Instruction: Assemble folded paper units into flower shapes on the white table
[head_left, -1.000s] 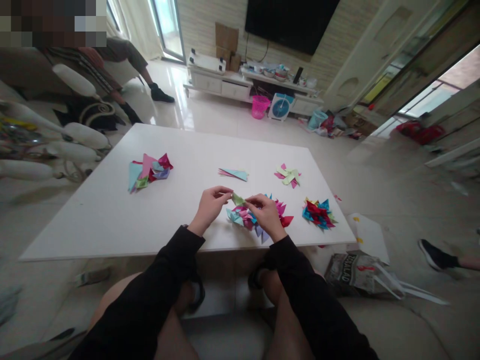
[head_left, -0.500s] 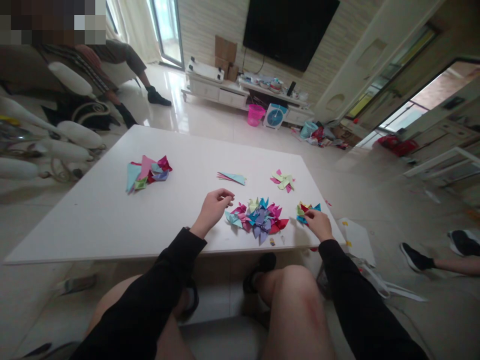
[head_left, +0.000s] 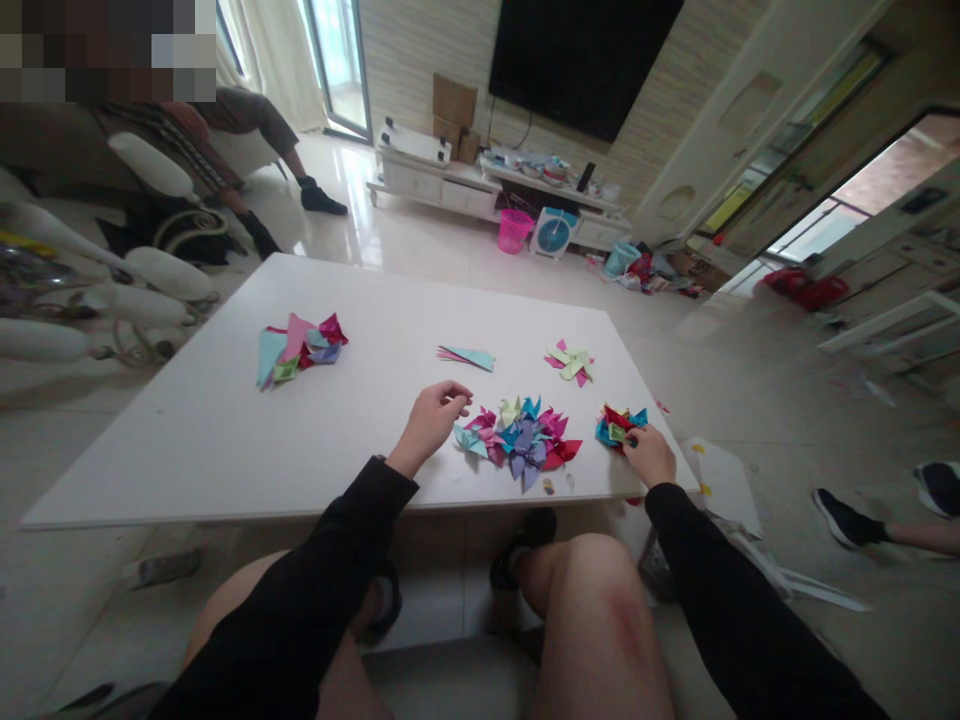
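My right hand point(head_left: 651, 456) pinches the edge of a green folded paper piece point(head_left: 616, 432). That piece lies in a small pile of red, blue and yellow folded paper point(head_left: 609, 412) at the table's right end. My left hand point(head_left: 435, 420) hovers over the table with curled fingers drawn together and nothing visible in them. Just right of it spreads a large cluster of folded paper pieces point(head_left: 528, 440) in purple, pink, blue, red and pale green. Beyond are a fan of narrow paper strips point(head_left: 469, 357) and a pale green and pink pinwheel shape point(head_left: 573, 362).
Another group of folded papers point(head_left: 300, 350) lies on the left part of the white table point(head_left: 187, 420). Two tiny scraps point(head_left: 549, 486) sit by the front edge. A person point(head_left: 262, 130) sits at the far left. Another person's shoe point(head_left: 836, 518) shows at right.
My right hand has shifted slightly right and down, and the green piece now shows at its fingertips over the red paper. My left hand keeps its pose. The view has tilted slightly.
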